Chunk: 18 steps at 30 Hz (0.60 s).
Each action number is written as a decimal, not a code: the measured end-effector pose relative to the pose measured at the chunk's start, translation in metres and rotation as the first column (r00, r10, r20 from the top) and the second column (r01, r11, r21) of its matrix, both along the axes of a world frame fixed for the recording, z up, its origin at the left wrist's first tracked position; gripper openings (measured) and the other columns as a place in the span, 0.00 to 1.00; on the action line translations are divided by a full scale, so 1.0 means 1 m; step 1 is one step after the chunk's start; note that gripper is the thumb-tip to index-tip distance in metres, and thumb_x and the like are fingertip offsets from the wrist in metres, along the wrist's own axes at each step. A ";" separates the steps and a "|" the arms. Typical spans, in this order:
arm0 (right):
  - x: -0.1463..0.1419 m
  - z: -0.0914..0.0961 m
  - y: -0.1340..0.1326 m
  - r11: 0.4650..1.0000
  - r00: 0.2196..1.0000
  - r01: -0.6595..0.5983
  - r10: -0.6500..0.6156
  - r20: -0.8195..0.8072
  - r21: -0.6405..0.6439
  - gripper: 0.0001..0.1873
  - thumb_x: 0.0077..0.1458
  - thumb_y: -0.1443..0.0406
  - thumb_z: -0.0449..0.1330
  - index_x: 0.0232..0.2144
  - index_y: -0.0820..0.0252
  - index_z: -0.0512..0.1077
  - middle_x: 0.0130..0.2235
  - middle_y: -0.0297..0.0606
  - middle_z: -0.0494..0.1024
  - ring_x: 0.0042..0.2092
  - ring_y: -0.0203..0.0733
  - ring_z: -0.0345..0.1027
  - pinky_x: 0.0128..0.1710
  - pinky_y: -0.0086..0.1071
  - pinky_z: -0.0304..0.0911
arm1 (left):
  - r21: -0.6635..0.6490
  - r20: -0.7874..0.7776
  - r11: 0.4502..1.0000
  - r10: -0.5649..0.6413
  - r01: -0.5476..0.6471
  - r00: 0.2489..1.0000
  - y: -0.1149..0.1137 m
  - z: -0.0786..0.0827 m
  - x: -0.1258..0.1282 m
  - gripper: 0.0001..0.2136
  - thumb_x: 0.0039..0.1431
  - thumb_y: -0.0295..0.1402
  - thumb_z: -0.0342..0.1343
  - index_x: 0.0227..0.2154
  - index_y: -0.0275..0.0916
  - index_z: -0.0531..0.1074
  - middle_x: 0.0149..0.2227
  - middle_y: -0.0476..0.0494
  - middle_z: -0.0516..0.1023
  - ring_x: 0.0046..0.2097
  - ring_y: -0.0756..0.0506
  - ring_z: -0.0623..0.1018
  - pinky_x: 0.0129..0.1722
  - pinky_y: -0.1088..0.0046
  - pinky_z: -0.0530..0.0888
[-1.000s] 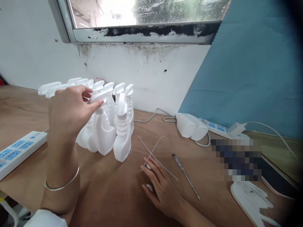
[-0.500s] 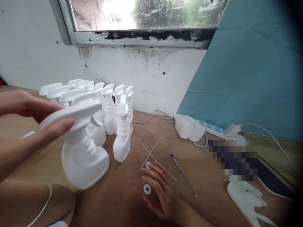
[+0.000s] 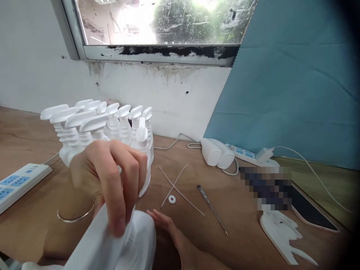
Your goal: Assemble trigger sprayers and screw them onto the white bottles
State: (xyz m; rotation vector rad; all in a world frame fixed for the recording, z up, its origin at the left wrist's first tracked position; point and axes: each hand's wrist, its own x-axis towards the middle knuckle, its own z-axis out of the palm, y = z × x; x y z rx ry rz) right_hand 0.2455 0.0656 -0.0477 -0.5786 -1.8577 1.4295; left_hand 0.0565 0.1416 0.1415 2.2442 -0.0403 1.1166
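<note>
My left hand (image 3: 112,180) is closed over the neck of a white spray bottle (image 3: 123,243), held tilted and very close to the camera at the bottom of the view. A thin bangle (image 3: 73,217) hangs on that wrist. My right hand (image 3: 168,230) lies low on the wooden table (image 3: 239,225) right beside the bottle's base; its fingers are mostly hidden behind the bottle. A cluster of several upright white spray bottles (image 3: 84,125) stands behind my left hand. Two thin dip tubes (image 3: 176,183) lie crossed on the table, with a small white washer (image 3: 171,199) between them.
Metal tweezers (image 3: 211,208) lie right of the tubes. Two capless white bottles (image 3: 217,152) lie on their sides by a power strip (image 3: 247,154) and cables. Another power strip (image 3: 17,182) is at the left edge. A phone (image 3: 309,212) and flat white plastic piece (image 3: 284,234) sit at the right.
My left hand lifted one spray bottle out of the cluster and brought it down close to me. My right hand drew back from the washer toward the bottle.
</note>
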 end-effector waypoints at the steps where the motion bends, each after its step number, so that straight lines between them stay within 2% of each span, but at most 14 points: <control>1: 0.000 0.003 0.000 1.000 1.000 0.003 -0.002 0.009 -0.031 0.63 0.28 0.45 0.66 0.60 0.59 0.38 0.61 0.53 0.47 0.62 0.49 0.41 0.60 0.42 0.41 | -0.019 0.055 0.955 -0.295 0.297 0.954 0.001 0.000 0.010 0.24 0.59 0.43 0.47 0.09 0.42 0.66 0.11 0.61 0.68 0.16 0.59 0.69 0.21 0.84 0.68; 2: 0.000 0.008 -0.001 0.998 1.000 0.004 -0.002 0.030 -0.055 0.62 0.28 0.46 0.66 0.60 0.59 0.41 0.60 0.52 0.50 0.62 0.49 0.43 0.59 0.42 0.41 | -0.047 0.084 0.899 -0.431 0.436 0.898 0.001 -0.001 0.019 0.23 0.60 0.42 0.46 0.11 0.41 0.66 0.13 0.60 0.70 0.17 0.59 0.69 0.23 0.84 0.69; 3: 0.001 0.013 -0.002 0.996 0.998 0.000 0.006 0.063 -0.089 0.59 0.28 0.47 0.67 0.59 0.59 0.45 0.59 0.51 0.54 0.60 0.50 0.47 0.59 0.42 0.44 | -0.094 0.094 0.868 -0.481 0.488 0.872 0.002 -0.001 0.025 0.23 0.60 0.42 0.46 0.12 0.40 0.65 0.13 0.59 0.70 0.19 0.58 0.70 0.23 0.82 0.69; 4: 0.002 0.017 -0.003 0.991 0.995 0.001 0.012 0.097 -0.132 0.55 0.29 0.47 0.67 0.57 0.59 0.51 0.56 0.49 0.59 0.58 0.49 0.53 0.57 0.41 0.48 | -0.137 0.072 0.867 -0.475 0.480 0.877 0.002 -0.001 0.029 0.23 0.60 0.44 0.46 0.12 0.39 0.65 0.14 0.57 0.70 0.19 0.57 0.70 0.24 0.81 0.69; 6: 0.003 0.024 -0.005 0.976 0.987 0.041 -0.006 0.161 -0.216 0.43 0.30 0.47 0.66 0.49 0.59 0.62 0.47 0.43 0.69 0.49 0.46 0.63 0.49 0.37 0.57 | -0.186 0.003 0.891 -0.421 0.414 0.907 0.004 0.001 0.028 0.22 0.57 0.46 0.48 0.13 0.39 0.66 0.15 0.54 0.71 0.20 0.55 0.71 0.24 0.78 0.68; 8: 0.003 0.025 -0.006 0.965 0.970 0.126 -0.071 0.233 -0.231 0.35 0.29 0.47 0.66 0.39 0.60 0.67 0.39 0.37 0.71 0.41 0.41 0.64 0.42 0.32 0.60 | -0.176 -0.061 0.907 -0.398 0.383 0.915 0.009 0.004 0.018 0.19 0.54 0.45 0.53 0.14 0.39 0.67 0.16 0.52 0.73 0.22 0.53 0.73 0.25 0.76 0.69; 11: 0.002 0.019 -0.006 0.962 0.949 0.217 -0.168 0.268 -0.167 0.33 0.25 0.46 0.67 0.32 0.61 0.66 0.34 0.34 0.71 0.36 0.37 0.61 0.36 0.28 0.58 | -0.129 -0.154 0.930 -0.362 0.344 0.919 0.023 0.009 -0.003 0.10 0.53 0.37 0.57 0.19 0.41 0.70 0.19 0.50 0.76 0.25 0.49 0.76 0.29 0.72 0.70; 14: -0.001 0.010 -0.005 0.960 0.943 0.247 -0.206 0.261 -0.133 0.33 0.24 0.46 0.67 0.29 0.61 0.64 0.32 0.33 0.70 0.33 0.34 0.59 0.31 0.26 0.55 | -0.094 -0.207 0.942 -0.334 0.321 0.920 0.034 0.013 -0.018 0.03 0.51 0.36 0.58 0.28 0.45 0.74 0.20 0.49 0.77 0.26 0.47 0.77 0.31 0.68 0.70; 16: -0.003 0.005 -0.005 0.953 0.934 0.279 -0.240 0.264 -0.122 0.34 0.22 0.46 0.68 0.28 0.61 0.63 0.30 0.32 0.69 0.32 0.34 0.58 0.30 0.26 0.55 | -0.116 -0.232 0.966 -0.254 0.233 0.939 0.036 0.014 -0.022 0.09 0.49 0.37 0.60 0.35 0.46 0.73 0.21 0.49 0.77 0.26 0.46 0.76 0.31 0.67 0.70; 18: -0.005 0.002 -0.006 0.938 0.928 0.313 -0.268 0.258 -0.148 0.36 0.22 0.46 0.68 0.31 0.61 0.63 0.31 0.32 0.69 0.32 0.34 0.58 0.30 0.26 0.56 | -0.143 -0.265 0.989 -0.079 0.042 0.961 0.032 0.016 -0.021 0.19 0.46 0.37 0.62 0.43 0.46 0.69 0.23 0.49 0.76 0.26 0.46 0.75 0.30 0.69 0.70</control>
